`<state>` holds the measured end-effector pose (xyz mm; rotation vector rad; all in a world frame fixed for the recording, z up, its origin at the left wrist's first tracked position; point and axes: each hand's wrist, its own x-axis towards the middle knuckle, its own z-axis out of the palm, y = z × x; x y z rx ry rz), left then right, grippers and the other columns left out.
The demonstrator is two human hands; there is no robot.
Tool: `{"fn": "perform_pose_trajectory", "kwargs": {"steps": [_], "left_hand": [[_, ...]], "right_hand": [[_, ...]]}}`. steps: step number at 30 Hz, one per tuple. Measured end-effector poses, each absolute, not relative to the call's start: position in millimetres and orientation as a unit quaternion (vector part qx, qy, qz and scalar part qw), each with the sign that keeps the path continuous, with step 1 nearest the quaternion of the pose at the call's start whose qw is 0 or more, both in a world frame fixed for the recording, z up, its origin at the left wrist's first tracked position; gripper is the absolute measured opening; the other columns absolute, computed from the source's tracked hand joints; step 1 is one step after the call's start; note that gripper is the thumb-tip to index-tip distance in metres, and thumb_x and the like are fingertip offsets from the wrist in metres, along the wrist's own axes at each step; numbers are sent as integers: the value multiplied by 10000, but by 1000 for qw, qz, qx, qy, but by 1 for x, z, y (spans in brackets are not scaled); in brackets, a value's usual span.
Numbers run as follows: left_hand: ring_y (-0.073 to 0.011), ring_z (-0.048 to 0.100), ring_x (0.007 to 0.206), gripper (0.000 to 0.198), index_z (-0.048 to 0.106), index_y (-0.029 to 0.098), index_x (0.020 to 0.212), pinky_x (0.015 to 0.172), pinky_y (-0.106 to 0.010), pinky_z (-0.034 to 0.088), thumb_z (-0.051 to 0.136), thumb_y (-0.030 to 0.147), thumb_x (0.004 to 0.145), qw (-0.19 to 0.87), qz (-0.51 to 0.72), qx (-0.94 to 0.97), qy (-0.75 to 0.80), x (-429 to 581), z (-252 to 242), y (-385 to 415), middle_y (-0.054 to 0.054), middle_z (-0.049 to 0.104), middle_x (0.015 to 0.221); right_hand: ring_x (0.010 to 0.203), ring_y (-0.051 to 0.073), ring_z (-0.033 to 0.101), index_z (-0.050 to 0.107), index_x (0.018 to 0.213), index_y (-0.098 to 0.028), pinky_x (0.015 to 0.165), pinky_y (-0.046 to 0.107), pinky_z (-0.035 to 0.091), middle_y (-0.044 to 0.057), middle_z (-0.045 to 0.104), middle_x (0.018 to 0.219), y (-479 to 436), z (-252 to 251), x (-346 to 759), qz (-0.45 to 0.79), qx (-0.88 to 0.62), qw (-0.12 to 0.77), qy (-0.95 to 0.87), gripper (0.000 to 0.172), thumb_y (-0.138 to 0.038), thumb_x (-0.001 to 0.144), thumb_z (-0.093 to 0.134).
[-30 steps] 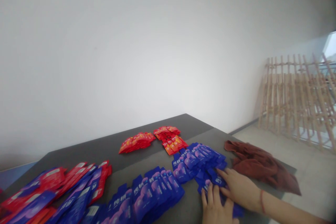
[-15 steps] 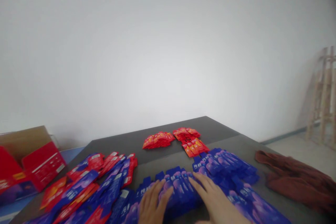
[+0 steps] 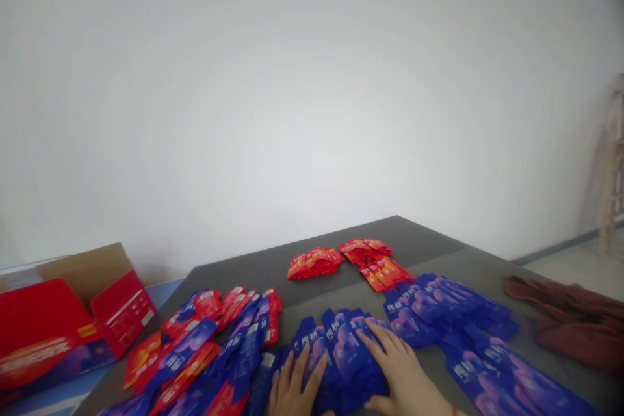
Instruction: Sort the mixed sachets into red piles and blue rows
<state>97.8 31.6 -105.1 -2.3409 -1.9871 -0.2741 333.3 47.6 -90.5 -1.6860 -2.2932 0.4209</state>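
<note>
Blue sachets (image 3: 344, 344) with purple fruit pictures lie overlapped in a row at the table's near middle. On the left end of this row rests my left hand (image 3: 297, 385), fingers spread over the packets. My right hand (image 3: 400, 367) lies over the row's right end, its fingers stretched out and apart. Both hands touch the sachets from above without gripping one. Another fan of blue sachets (image 3: 448, 305) spreads just beyond my right hand, and more blue sachets (image 3: 507, 374) lie nearer on the right.
Mixed red and blue sachets (image 3: 209, 338) form a loose heap on the left. Orange-red sachets (image 3: 316, 263) sit in piles at the back of the dark table (image 3: 385, 234). An open red carton (image 3: 53, 318) stands far left; a brown cloth (image 3: 575, 318) lies right.
The view has turned a little left, so everything sits further right. My hands stay on the blue row, whose packets near the middle lie somewhat differently, one tilted.
</note>
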Motion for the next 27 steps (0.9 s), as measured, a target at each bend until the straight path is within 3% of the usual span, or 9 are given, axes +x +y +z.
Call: {"fn": "perform_pose_trajectory", "kwargs": {"steps": [5, 17, 23, 27], "left_hand": [[-343, 327, 1393, 736, 469, 424, 1352, 1088, -522, 341, 689, 252, 671, 5, -109, -767, -632, 97, -103, 42, 16, 394, 1506], [-298, 267, 1424, 717, 405, 398, 1407, 1119, -518, 283, 578, 221, 734, -15, -104, -771, -628, 97, -88, 38, 25, 344, 1542], [-274, 246, 1434, 704, 400, 269, 1431, 1172, -485, 212, 610, 317, 761, -24, -158, -806, -570, 125, -55, 37, -38, 317, 1556], [-235, 247, 1437, 725, 333, 303, 1457, 1176, -460, 218, 617, 370, 793, -91, -159, -841, -508, 143, -43, 50, -10, 303, 1562]], "right_hand": [[1415, 355, 195, 325, 1482, -265, 1110, 512, 226, 120, 215, 1570, 57, -91, 334, 131, -572, 149, -796, 1053, -373, 553, 810], [1407, 342, 223, 329, 1481, -240, 1116, 504, 232, 131, 259, 1550, 60, -86, 331, 133, -569, 174, -793, 995, -363, 604, 784], [1425, 369, 160, 285, 1496, -161, 1156, 512, 143, 181, 200, 1562, 48, -66, 354, 166, -530, 138, -820, 1173, -368, 489, 850], [1437, 296, 174, 289, 1495, -153, 1171, 445, 154, 156, 200, 1568, 43, -67, 373, 178, -517, 135, -826, 949, -276, 663, 728]]}}
